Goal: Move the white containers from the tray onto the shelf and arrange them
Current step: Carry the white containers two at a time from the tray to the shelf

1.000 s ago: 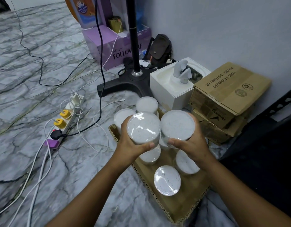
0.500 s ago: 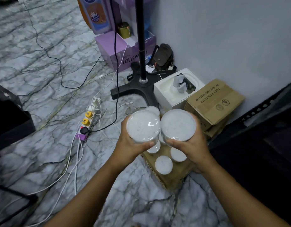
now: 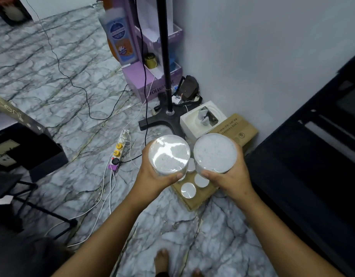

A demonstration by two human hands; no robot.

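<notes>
The left hand (image 3: 152, 176) is gripping one white container (image 3: 169, 153) with fingers curled round its side, and the right hand (image 3: 230, 176) is gripping a second container (image 3: 215, 152) likewise. Both are holding white grainy contents under clear lids. Below the hands, three more containers (image 3: 188, 189) are showing on the cardboard tray (image 3: 194, 202) on the floor.

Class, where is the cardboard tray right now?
In the head view, the cardboard tray lies on the marble floor at centre, below both held containers, beside the brown cardboard box.
</notes>
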